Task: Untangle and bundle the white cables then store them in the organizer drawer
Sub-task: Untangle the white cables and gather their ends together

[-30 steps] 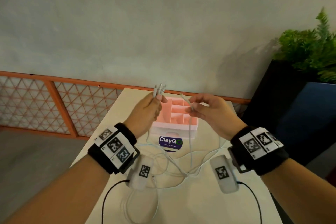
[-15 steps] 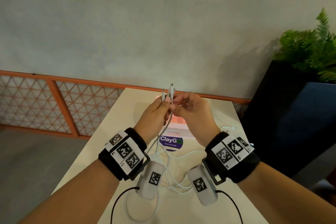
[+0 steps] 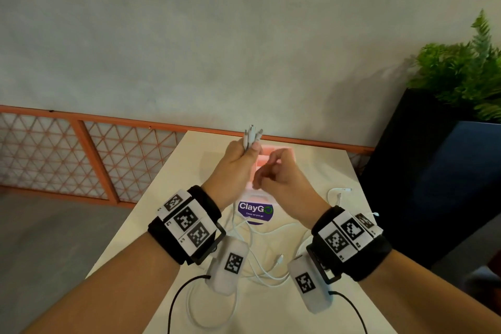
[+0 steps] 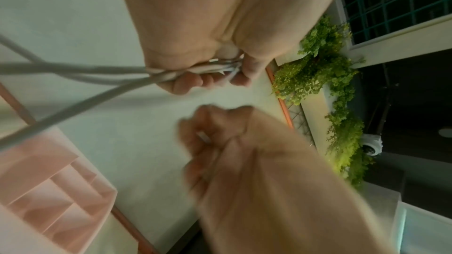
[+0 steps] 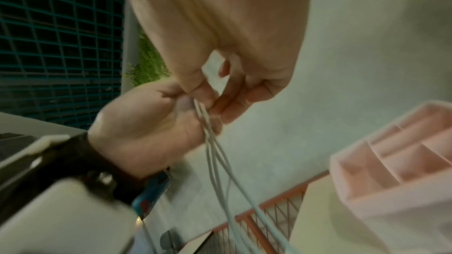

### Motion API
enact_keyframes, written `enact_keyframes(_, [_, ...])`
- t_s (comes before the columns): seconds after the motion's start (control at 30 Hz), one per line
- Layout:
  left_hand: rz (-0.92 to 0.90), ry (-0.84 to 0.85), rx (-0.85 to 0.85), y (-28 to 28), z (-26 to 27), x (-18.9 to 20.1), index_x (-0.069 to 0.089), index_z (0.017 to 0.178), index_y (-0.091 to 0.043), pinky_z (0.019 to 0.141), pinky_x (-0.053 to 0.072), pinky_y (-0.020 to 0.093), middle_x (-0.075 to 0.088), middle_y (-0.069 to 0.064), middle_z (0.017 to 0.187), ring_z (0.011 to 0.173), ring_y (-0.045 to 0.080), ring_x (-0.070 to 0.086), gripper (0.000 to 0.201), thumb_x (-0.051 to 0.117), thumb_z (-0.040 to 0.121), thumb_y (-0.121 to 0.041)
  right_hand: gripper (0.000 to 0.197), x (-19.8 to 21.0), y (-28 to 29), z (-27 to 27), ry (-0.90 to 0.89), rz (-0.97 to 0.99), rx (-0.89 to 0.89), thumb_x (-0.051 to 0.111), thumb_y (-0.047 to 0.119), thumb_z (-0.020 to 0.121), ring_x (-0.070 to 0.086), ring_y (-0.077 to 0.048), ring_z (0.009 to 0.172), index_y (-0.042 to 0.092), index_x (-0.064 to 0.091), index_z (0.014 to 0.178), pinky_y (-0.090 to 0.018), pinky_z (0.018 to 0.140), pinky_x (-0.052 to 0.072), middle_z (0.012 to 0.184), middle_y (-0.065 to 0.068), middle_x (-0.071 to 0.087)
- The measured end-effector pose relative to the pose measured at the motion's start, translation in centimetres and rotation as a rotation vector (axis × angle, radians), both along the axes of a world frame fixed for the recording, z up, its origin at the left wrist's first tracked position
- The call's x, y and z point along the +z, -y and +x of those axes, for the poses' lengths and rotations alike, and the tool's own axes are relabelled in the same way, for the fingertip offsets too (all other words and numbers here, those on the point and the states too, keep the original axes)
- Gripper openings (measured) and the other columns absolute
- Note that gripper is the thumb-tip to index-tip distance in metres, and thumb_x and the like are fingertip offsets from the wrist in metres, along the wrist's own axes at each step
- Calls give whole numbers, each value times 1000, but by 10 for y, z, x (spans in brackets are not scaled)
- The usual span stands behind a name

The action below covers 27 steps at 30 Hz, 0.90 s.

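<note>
My left hand (image 3: 245,153) is raised over the table and grips a bunch of white cables (image 3: 250,138), their plug ends sticking up above the fist. The strands hang down to loose loops (image 3: 257,266) on the table. My right hand (image 3: 264,177) sits just below and right of the left, fingers curled. In the right wrist view its thumb and fingers (image 5: 205,94) pinch the hanging strands (image 5: 212,152) close under the left hand (image 5: 146,119). The pink organizer (image 3: 271,150) stands behind both hands, mostly hidden by them.
A purple ClayGo sticker (image 3: 255,210) lies on the cream table (image 3: 168,198). More white cable ends (image 3: 339,192) lie at the right. A black planter (image 3: 433,184) with a fern stands off the right edge, an orange lattice railing (image 3: 81,160) to the left.
A second ago the hands were apart, the right one holding a single cable end. It carried that end to the left hand's bunch, then dropped lower onto the hanging strands.
</note>
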<state>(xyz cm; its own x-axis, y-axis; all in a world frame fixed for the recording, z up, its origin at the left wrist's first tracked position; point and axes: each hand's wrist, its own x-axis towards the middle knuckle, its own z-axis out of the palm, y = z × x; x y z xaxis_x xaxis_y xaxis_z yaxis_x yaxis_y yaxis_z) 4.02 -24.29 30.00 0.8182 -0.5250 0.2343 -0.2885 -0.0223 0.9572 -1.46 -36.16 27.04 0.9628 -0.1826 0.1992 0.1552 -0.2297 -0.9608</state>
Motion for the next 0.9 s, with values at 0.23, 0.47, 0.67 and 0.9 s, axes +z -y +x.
enact_keyframes(0.23, [-87,16,-115,-13,15,15,56,85,-18,68,44,15,63,-7,78,74,4,58,25,36,99,-23,24,-25,-26,1,-57,-23,-2,67,20,84,43,-1,68,19,51,102,-19,72,39,79,6,43])
enact_keyframes(0.47, [-133,-11,-107,-27,22,14,64,87,-23,72,48,22,62,-10,73,73,4,60,27,40,98,-19,7,-12,-31,13,114,-145,-86,58,18,89,53,-9,77,12,59,88,-27,72,46,96,-6,58])
enact_keyframes(0.67, [-129,24,-69,-37,29,19,59,89,-20,72,53,23,65,-1,73,77,14,66,26,36,100,-18,16,-9,-38,6,229,-32,-127,51,13,93,46,-1,68,19,52,79,-15,64,38,76,10,51])
enact_keyframes(0.9, [-194,-19,-16,-37,32,25,57,90,-16,74,58,30,59,-3,64,70,16,69,24,35,100,-17,21,11,-22,-7,-23,59,194,45,19,97,49,-12,51,11,47,78,-20,57,41,59,-6,51])
